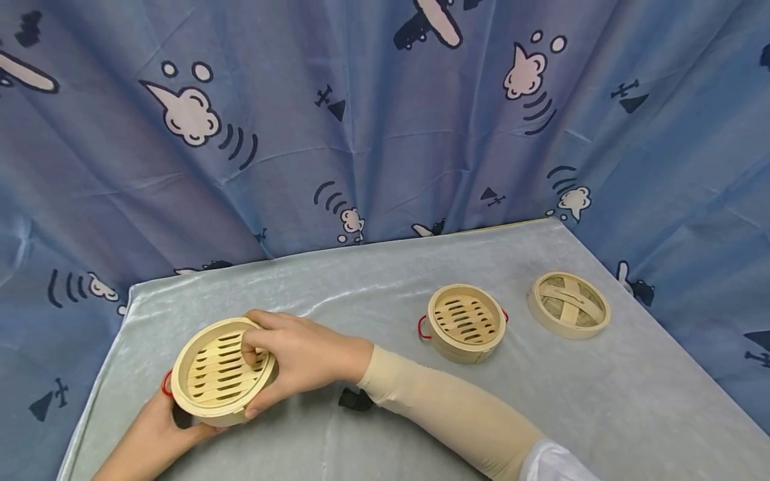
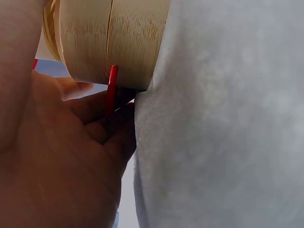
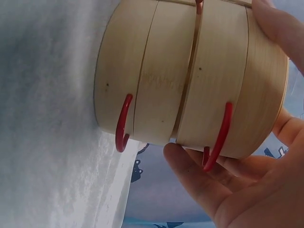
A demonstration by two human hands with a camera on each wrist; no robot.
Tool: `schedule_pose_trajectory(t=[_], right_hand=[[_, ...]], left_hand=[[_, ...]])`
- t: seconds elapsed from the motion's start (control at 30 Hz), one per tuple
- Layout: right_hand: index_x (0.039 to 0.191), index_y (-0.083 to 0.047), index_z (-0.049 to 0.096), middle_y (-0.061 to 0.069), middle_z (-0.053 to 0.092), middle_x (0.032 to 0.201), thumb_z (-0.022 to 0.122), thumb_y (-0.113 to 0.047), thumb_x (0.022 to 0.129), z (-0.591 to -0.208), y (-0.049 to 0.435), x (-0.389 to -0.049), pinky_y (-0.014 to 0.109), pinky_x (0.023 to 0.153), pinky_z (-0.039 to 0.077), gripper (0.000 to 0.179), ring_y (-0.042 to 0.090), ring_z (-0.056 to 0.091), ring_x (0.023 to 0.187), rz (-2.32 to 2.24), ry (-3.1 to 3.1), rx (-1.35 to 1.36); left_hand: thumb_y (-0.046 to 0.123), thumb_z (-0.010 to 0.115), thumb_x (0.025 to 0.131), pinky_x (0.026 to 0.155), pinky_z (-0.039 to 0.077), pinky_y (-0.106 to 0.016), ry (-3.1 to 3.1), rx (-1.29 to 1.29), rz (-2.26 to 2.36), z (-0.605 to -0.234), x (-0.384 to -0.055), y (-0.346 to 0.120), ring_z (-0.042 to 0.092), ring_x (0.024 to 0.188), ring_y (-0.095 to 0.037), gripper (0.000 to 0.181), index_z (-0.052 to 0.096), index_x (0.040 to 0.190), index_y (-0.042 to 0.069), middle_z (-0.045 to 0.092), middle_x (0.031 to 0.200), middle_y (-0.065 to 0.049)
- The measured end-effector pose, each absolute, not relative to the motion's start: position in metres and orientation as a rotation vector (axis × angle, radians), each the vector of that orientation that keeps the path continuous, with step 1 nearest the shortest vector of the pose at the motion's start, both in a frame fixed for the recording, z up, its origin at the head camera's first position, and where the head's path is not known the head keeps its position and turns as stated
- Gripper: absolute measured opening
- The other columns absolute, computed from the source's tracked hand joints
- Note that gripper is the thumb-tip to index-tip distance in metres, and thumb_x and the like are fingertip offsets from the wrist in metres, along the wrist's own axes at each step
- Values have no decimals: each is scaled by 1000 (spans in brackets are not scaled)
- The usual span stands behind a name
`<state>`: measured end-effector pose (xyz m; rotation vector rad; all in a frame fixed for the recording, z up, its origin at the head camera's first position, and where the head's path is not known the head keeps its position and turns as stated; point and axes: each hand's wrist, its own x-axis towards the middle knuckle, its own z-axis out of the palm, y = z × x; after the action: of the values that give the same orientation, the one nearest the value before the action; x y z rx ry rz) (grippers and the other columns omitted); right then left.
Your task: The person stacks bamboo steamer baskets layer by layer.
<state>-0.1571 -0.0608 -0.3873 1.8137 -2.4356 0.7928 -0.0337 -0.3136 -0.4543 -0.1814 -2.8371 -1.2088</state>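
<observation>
At the left of the table in the head view, two bamboo steamer baskets stand one on the other. The upper steamer basket [image 1: 212,372] shows its slatted floor. My right hand [image 1: 307,354] grips its right side, the thumb on the near wall and fingers over the rim. In the right wrist view, a thin dark gap runs between it and the lower steamer basket [image 3: 159,90], and both have red handles. My left hand [image 1: 159,431] holds the lower basket from the near left, its fingers around the wall by a red handle [image 2: 111,90].
Another steamer basket [image 1: 442,334] with red handles stands right of the middle. A woven steamer lid [image 1: 568,329] lies farther right. Pale cloth covers the table [image 1: 373,294], and a blue patterned curtain [image 1: 373,120] hangs behind and at both sides.
</observation>
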Motion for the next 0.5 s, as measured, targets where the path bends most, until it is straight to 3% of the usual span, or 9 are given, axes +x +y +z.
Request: schedule_pose_trajectory(t=[0.5], right_hand=[[91, -25, 48, -10, 43, 110, 77, -74, 65, -388, -69, -158, 17, 78, 39, 63, 4, 45, 89, 768, -2452, 1801]], left_hand=[[34, 91, 72, 89, 27, -5, -2840, -175, -1228, -457, -34, -316, 37, 123, 6, 101, 29, 152, 34, 42, 145, -1]])
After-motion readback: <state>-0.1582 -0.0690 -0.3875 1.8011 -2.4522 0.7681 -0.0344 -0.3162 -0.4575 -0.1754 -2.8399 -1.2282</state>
